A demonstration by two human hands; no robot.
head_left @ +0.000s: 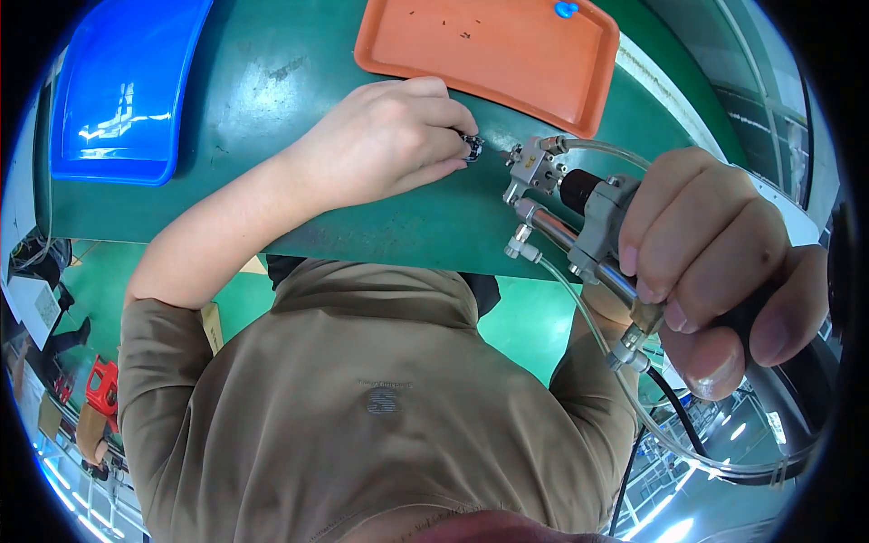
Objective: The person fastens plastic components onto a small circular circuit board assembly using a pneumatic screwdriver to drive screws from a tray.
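My left hand rests over the green table with its fingers closed, pinching a small black part with metallic bits between thumb and fingertips. Most of that part is hidden by the fingers. Close to the camera at the right, my right hand is wrapped round a pneumatic screwdriver with a metal head, a black collar and hose fittings. The tool's head points left toward the black part, with a small gap between them.
An orange tray lies beyond my hands, holding several tiny dark pieces and a blue object. At the far left is a shiny blue tray. A clear hose and a black hose run from the tool. The green table ends just before my body.
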